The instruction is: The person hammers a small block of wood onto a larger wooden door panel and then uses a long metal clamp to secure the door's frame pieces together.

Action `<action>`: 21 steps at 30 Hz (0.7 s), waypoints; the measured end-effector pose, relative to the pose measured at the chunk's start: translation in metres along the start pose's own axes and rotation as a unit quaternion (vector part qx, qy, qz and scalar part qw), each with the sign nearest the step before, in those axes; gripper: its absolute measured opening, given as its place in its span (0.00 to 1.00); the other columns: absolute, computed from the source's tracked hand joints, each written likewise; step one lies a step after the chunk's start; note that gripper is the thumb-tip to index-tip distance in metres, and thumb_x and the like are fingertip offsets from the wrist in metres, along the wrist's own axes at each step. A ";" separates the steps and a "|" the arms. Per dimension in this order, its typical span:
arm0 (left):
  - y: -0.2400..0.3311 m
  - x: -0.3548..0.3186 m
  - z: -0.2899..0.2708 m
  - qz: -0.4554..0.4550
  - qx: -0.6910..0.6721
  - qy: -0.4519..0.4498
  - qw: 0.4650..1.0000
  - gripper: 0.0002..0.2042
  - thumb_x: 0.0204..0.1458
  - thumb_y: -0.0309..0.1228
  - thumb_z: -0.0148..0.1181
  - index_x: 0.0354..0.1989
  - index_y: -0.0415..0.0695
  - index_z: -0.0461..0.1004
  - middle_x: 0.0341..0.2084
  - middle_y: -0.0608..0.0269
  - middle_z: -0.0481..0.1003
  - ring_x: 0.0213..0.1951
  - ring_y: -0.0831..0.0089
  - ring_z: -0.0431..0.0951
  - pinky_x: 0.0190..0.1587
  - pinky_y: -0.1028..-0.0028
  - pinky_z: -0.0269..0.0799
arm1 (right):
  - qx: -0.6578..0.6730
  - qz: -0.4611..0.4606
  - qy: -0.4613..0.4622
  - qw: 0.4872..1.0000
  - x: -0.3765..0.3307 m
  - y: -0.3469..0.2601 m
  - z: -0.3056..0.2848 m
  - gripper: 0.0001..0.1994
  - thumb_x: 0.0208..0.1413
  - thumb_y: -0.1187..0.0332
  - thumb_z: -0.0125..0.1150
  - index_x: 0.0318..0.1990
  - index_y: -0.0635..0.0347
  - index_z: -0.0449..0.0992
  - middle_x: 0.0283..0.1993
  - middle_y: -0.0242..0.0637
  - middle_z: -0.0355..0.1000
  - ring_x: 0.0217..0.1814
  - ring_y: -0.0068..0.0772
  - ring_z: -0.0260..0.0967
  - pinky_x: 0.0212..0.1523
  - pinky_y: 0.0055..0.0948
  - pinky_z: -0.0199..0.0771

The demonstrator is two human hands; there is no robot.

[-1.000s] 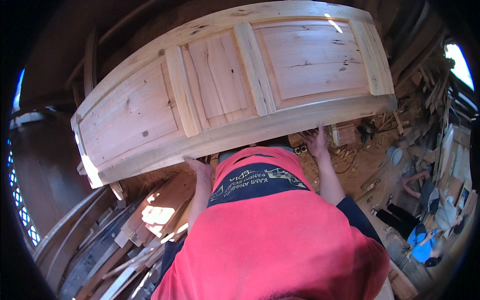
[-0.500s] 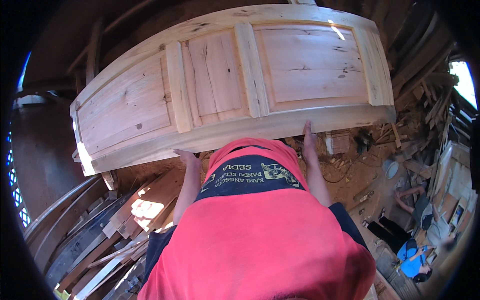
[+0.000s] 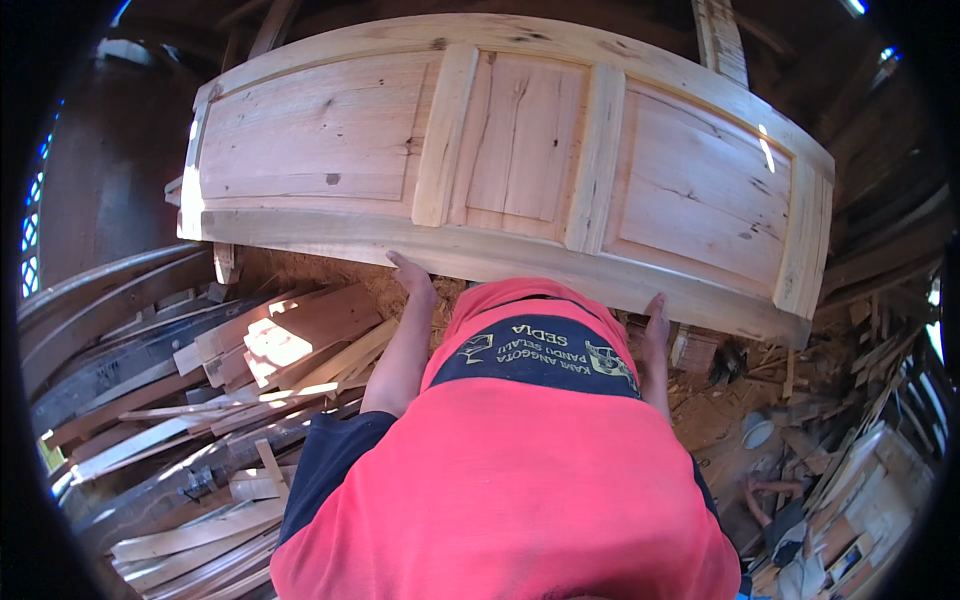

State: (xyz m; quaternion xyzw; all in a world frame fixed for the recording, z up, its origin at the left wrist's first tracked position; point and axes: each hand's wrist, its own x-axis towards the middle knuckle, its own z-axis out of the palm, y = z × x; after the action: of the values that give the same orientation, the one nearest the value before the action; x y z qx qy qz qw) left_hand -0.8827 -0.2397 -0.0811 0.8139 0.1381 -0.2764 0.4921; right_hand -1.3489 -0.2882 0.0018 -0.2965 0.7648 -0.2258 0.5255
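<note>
A long, pale wooden panelled door (image 3: 520, 140) lies across the far half of the view, with three recessed panels between raised stiles. At its near edge, left of the middle, my left hand (image 3: 412, 275) holds the rail, one digit showing at the edge and the rest tucked out of sight. Farther right along that same edge, my right hand (image 3: 655, 320) grips the rail likewise, with its other fingers hidden below. My forearms run up either side of my red shirt (image 3: 500, 450), whose dark chest band covers the middle.
A wooden post (image 3: 228, 264) stands under the door's near left corner, and a beam (image 3: 720, 45) rises behind its far edge. Cut boards (image 3: 270, 345) are heaped at left. Scrap wood (image 3: 880, 480) and another person's arm (image 3: 765, 495) appear at lower right.
My view has swung left, so the door sits farther right and tilts the other way. Both hands remain at its near edge. A person in blue at the right has largely left view.
</note>
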 end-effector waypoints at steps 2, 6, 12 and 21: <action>0.001 -0.006 0.001 -0.009 -0.025 0.006 1.000 0.48 0.62 0.67 0.37 0.67 0.24 0.57 0.65 0.33 0.63 0.64 0.48 0.66 0.66 0.59 0.61 | 0.008 0.016 0.017 1.000 0.001 0.000 -0.001 0.42 0.64 0.32 0.42 0.68 0.64 0.66 0.61 0.49 0.71 0.61 0.41 0.71 0.56 0.38 0.72; 0.020 -0.026 -0.005 0.078 0.127 0.195 0.969 0.40 0.61 0.55 0.53 0.70 0.33 0.54 0.65 0.36 0.61 0.65 0.47 0.63 0.67 0.56 0.60 | -0.003 0.152 -0.079 0.985 0.015 0.003 -0.029 0.43 0.60 0.29 0.48 0.63 0.64 0.69 0.48 0.48 0.78 0.46 0.39 0.79 0.42 0.39 0.79; 0.073 -0.046 -0.001 0.516 0.348 0.112 0.775 0.35 0.55 0.39 0.62 0.68 0.35 0.57 0.62 0.43 0.65 0.64 0.48 0.64 0.68 0.54 0.56 | -0.221 0.092 -0.122 0.963 0.023 -0.002 -0.060 0.33 0.64 0.38 0.51 0.53 0.63 0.75 0.42 0.42 0.79 0.34 0.30 0.78 0.29 0.32 0.73; 0.062 -0.110 0.082 0.554 0.427 -0.208 0.683 0.42 0.46 0.51 0.72 0.69 0.50 0.62 0.71 0.45 0.54 0.71 0.48 0.54 0.69 0.52 0.54 | -0.198 0.007 -0.112 0.974 0.037 0.031 -0.061 0.28 0.66 0.42 0.50 0.53 0.60 0.76 0.37 0.41 0.80 0.35 0.30 0.79 0.27 0.29 0.73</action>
State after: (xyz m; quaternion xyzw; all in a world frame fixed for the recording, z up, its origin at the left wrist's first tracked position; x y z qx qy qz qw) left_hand -0.9666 -0.3363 -0.0021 0.7853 -0.5772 -0.1447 0.1706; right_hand -1.4229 -0.2897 -0.0221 -0.4122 0.7327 -0.0317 0.5406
